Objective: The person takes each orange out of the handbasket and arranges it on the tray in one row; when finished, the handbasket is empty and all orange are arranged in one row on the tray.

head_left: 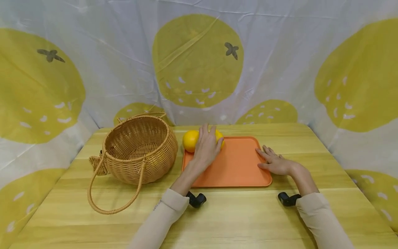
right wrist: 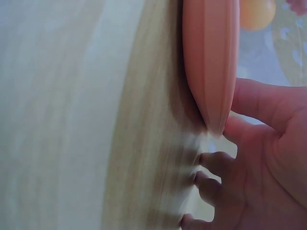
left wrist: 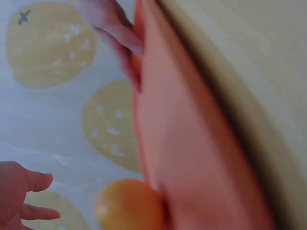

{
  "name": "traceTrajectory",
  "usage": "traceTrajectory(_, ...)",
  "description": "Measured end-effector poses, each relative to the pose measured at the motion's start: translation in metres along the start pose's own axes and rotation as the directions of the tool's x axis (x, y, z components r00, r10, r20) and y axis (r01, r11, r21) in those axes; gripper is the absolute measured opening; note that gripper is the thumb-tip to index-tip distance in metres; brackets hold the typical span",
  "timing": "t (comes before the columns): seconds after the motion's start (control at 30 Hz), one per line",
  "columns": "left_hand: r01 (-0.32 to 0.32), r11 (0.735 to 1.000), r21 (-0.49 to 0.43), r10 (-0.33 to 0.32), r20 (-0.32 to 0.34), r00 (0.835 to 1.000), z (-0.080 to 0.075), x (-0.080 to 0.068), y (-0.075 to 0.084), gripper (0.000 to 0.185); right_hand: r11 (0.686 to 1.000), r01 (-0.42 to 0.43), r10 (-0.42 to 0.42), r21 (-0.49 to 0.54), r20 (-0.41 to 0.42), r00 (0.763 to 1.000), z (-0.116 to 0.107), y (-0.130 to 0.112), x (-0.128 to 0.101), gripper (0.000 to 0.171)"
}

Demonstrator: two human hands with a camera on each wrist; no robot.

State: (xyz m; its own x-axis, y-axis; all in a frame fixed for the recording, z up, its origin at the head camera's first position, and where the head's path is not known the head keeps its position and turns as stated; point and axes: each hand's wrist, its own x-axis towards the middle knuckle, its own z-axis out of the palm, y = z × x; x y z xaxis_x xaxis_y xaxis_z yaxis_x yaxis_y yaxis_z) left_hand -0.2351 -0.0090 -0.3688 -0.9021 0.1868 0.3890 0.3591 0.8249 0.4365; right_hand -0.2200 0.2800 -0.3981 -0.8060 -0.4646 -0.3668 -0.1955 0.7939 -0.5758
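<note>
Two yellow-orange oranges sit at the back left of a flat orange tray point(head_left: 239, 159). The left orange point(head_left: 190, 141) shows almost whole; the other orange point(head_left: 219, 135) is partly covered by my left hand point(head_left: 206, 147), which hovers over it from the front. In the left wrist view the thumb and fingers of that hand are spread, with a gap between them and the visible orange point(left wrist: 129, 206). My right hand point(head_left: 276, 163) lies at the tray's right edge. Its thumb point(right wrist: 259, 103) and forefinger touch the rim, while the other fingertips rest on the table, fingers extended.
A round wicker basket point(head_left: 160, 166) stands left of the tray, its mouth tilted toward me and one handle point(head_left: 90, 193) hanging down onto the wooden table point(head_left: 242, 221). Behind the table hangs a white cloth point(head_left: 273, 62) printed with big yellow fruit.
</note>
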Motion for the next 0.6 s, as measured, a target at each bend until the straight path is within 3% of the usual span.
traceTrajectory(0.2, -0.015, 0.987, -0.161, 0.032, 0.101, 0.994, -0.062, 0.012, 0.022, 0.052, 1.0, 0.006, -0.006, 0.013, 0.002, 1.0, 0.001, 0.001, 0.0, 0.077)
traceTrajectory(0.37, -0.007, 0.965, -0.263, 0.031, 0.088, 0.996, -0.125, 0.032, 0.034, 0.048, 1.0, 0.011, -0.011, 0.022, -0.007, 1.0, -0.001, 0.005, -0.003, 0.078)
traceTrajectory(0.47, -0.004, 0.966, -0.259, 0.024, 0.073, 0.997, -0.161, 0.043, 0.034, 0.044, 1.0, 0.014, -0.014, 0.025, -0.007, 1.0, -0.001, 0.005, -0.003, 0.078)
traceTrajectory(0.6, 0.042, 0.981, -0.192, -0.02, 0.115, 0.993, -0.2, 0.056, 0.023, 0.035, 1.0, 0.018, -0.018, 0.023, -0.001, 1.0, 0.0, 0.003, 0.0, 0.079)
